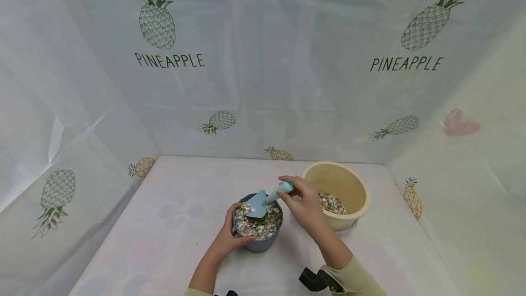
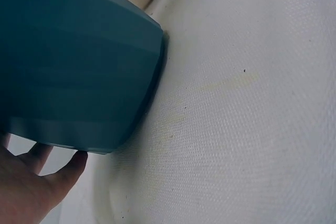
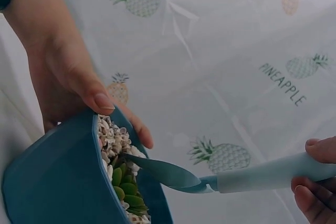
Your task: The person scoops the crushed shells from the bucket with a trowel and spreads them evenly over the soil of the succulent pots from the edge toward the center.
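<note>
A blue faceted flower pot (image 1: pixel 259 245) stands on the table, filled with pale gravel (image 1: pixel 250 227). A small green succulent (image 3: pixel 128 187) grows among the stones. My left hand (image 1: pixel 228 236) grips the pot from the left, thumb at the near rim and fingers round the far side. In my right hand (image 1: pixel 304 202) is the handle of a light blue trowel (image 1: pixel 257 204), pinched between thumb and fingers. The trowel's blade slants over the gravel, its tip right at the stones beside the succulent in the right wrist view.
A cream tub (image 1: pixel 339 179) stands right of the pot, behind my right forearm, with more gravel (image 1: pixel 332 203) in its bottom. The white-covered table (image 1: pixel 185 223) is enclosed by a pineapple-printed sheet (image 1: pixel 267 58) at the back and sides.
</note>
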`<action>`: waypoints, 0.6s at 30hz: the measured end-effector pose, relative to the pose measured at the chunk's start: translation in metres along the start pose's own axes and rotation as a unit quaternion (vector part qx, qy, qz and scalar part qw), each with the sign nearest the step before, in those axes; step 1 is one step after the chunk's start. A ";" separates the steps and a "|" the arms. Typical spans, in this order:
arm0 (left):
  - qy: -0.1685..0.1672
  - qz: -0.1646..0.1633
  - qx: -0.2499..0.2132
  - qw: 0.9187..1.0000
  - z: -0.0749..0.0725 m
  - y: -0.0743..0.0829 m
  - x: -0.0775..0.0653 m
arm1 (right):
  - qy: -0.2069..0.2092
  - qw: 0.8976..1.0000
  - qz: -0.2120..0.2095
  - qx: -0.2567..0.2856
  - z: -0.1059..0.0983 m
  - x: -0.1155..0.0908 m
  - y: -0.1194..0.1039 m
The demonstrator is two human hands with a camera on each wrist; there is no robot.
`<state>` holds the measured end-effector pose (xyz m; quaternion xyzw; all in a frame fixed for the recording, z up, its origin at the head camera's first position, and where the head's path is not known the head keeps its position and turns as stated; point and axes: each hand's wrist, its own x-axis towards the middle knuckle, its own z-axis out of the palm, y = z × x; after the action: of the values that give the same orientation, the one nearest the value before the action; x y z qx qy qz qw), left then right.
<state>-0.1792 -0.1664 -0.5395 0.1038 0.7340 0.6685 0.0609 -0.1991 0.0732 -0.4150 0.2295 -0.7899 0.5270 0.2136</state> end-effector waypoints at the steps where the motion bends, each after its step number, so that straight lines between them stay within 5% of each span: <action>1: -0.001 0.001 0.000 1.000 0.000 0.000 0.000 | -0.002 1.000 -0.005 0.001 -0.001 0.000 0.000; 9: -0.001 0.002 -0.001 1.000 0.000 0.000 -0.001 | -0.020 0.999 -0.036 -0.004 -0.007 0.000 -0.004; 18: 0.005 0.000 0.005 1.000 0.000 0.000 0.000 | -0.005 1.000 0.004 -0.011 -0.002 0.006 -0.004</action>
<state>-0.1790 -0.1661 -0.5395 0.1010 0.7376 0.6652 0.0568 -0.2011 0.0730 -0.4081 0.2267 -0.7973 0.5182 0.2104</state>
